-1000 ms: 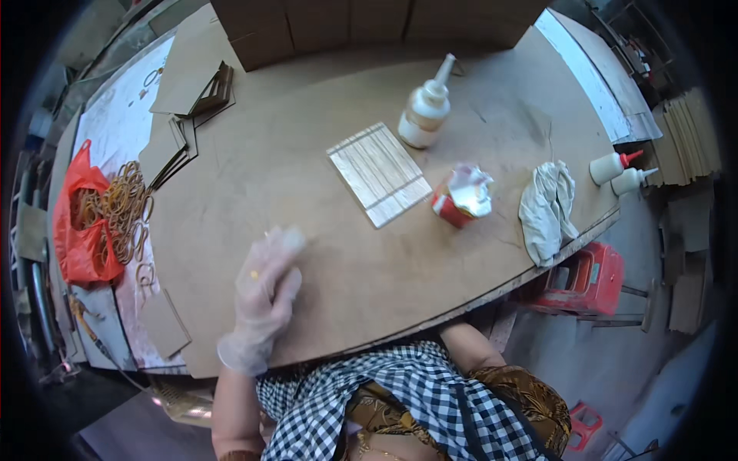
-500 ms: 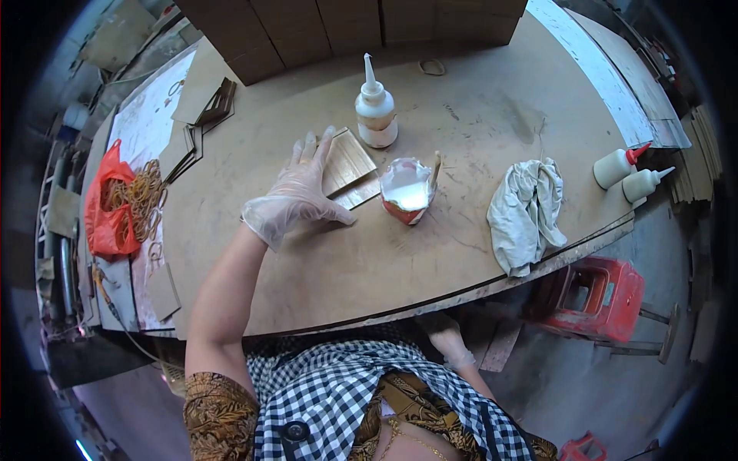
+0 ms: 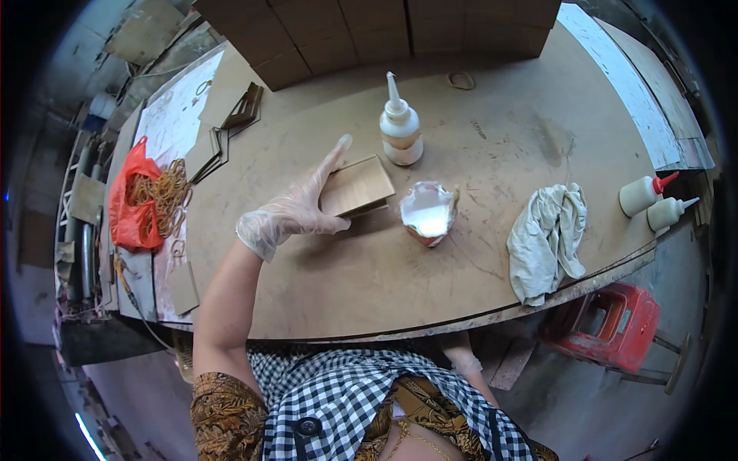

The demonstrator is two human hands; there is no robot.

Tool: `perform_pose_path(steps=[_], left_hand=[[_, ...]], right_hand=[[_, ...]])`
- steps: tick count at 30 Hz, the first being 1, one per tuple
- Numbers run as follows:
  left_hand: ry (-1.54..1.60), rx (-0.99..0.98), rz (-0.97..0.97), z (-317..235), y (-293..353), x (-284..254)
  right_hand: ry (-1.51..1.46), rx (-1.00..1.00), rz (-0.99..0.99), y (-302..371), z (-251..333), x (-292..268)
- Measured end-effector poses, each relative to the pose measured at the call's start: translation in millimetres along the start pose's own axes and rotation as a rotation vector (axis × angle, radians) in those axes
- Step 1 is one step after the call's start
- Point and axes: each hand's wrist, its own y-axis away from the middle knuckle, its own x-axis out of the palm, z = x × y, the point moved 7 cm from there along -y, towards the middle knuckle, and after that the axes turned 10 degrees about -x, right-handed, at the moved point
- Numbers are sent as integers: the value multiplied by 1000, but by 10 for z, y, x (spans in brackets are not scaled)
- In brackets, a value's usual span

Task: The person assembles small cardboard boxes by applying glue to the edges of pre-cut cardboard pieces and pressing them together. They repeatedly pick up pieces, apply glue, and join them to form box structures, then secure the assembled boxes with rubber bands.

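Head view: brown counter (image 3: 330,296) is carrying the work. Gloved left hand (image 3: 301,206) is holding the shallow wooden tray (image 3: 357,187) by its left side, thumb near, fingers far. Right hand (image 3: 460,353) is sitting below the counter edge, mostly hidden; can't tell its grip. Tray is probably handling light and stiff, thin walls fragile; opposite edges are looking safest. It's tilting just left of the torn cup (image 3: 427,217) of white liquid.

The box (image 3: 358,187) is pale brown, the apron (image 3: 327,403) black-and-white checked, the sleeve (image 3: 227,415) brown-and-black patterned. The bag (image 3: 129,219) is orange-red, the stool (image 3: 632,342) red, the cloth (image 3: 542,238) off-white. All 3 bottles (image 3: 401,129) are whitish; 1 has a red tip (image 3: 664,182).
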Motion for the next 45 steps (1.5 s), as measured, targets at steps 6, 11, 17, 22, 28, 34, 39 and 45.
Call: perform_pose_path(steps=[6,11,17,22,28,34,39,45], left_hand=[[166,135,-16,262,334,-128],[219,143,0,803,587,-131],[342,175,-40,1235,978,-140],[633,149,65,1413,1053,-118],[711,247,129,1542,1047,-93],[454,460,-160,1472,1226,-141],[-221,683,-587,1323,1424,-275],[-372,525,-881,1566,1699,-367]], right_hand=[[416,-23,288,-33,-209,163],[442,64,363,92,-461,294],[353,153,156,77,-130,434],[272,12,-292,12,267,409],[681,-119,-464,147,409,306],[316,11,-818,278,894,-74],[120,-77,-757,300,1703,-452],[-137,-372,-699,35,2537,-665]])
